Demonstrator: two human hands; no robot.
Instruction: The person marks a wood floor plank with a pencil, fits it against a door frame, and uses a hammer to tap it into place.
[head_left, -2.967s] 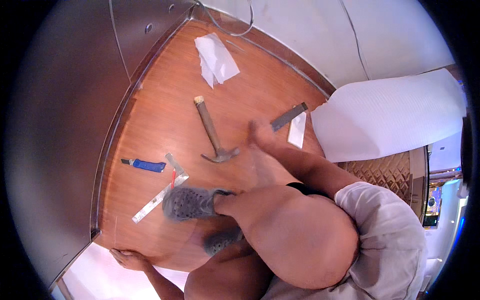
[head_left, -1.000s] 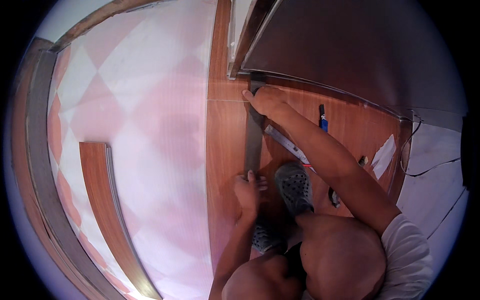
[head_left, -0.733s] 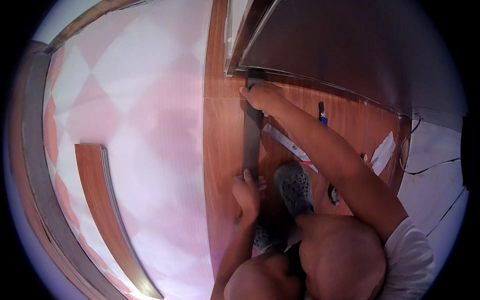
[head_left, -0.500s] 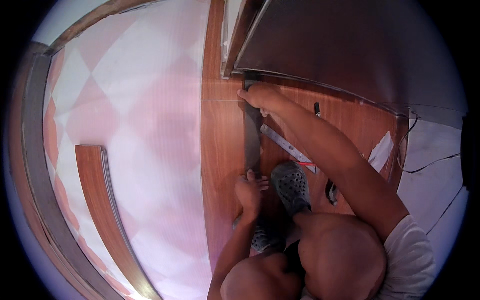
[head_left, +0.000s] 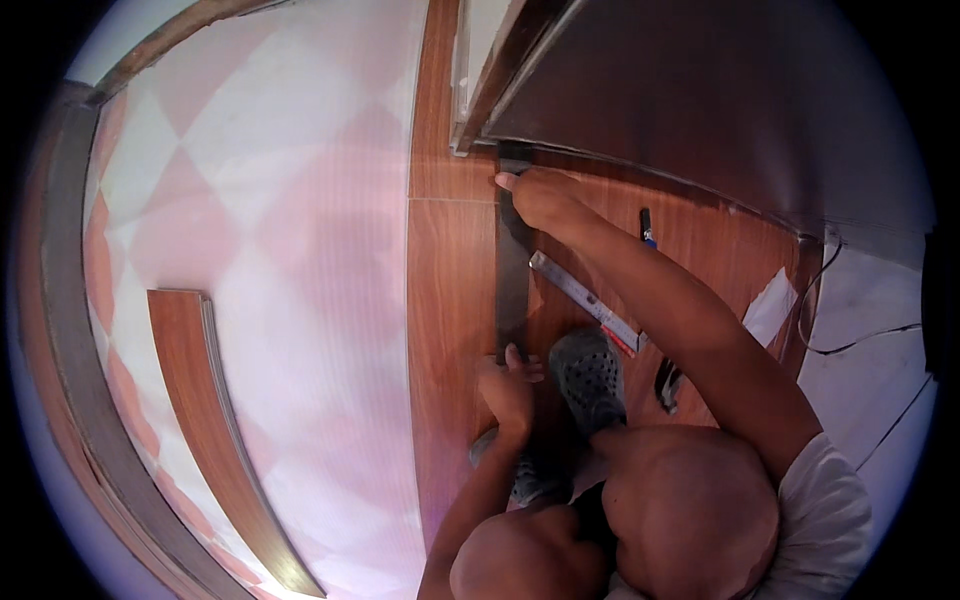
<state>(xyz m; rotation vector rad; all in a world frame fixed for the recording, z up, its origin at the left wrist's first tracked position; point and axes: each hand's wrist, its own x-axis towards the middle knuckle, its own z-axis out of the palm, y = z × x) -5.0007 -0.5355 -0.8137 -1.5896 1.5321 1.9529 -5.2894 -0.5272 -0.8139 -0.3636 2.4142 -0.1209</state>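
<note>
A long dark grey strip (head_left: 513,300) runs between wood-look floor planks (head_left: 450,290); I cannot tell whether it is a gap or a separate piece. My right hand (head_left: 545,200) is at its far end below the dark panel, thumb pointing left over the strip and the other fingers curled and mostly hidden. What they hold, if anything, does not show. At the near end, my left hand (head_left: 508,388) lies with thumb raised and fingers stretched to the right. A metal ruler (head_left: 580,296) and a red pen-like tool (head_left: 617,342) lie just right of the strip.
My dark clogs (head_left: 588,375) stand close to my left hand. Under my right arm lie a black-and-blue tool (head_left: 647,228) and a dark curved tool (head_left: 666,384). White paper (head_left: 770,308) and a cable (head_left: 830,349) are farther right. Loose planks (head_left: 190,370) rest on the patterned sheet at left.
The view has shifted slightly. My right thumb now shows plainly over the strip, and its curled fingers are less visible. The red tool now lies along the ruler.
</note>
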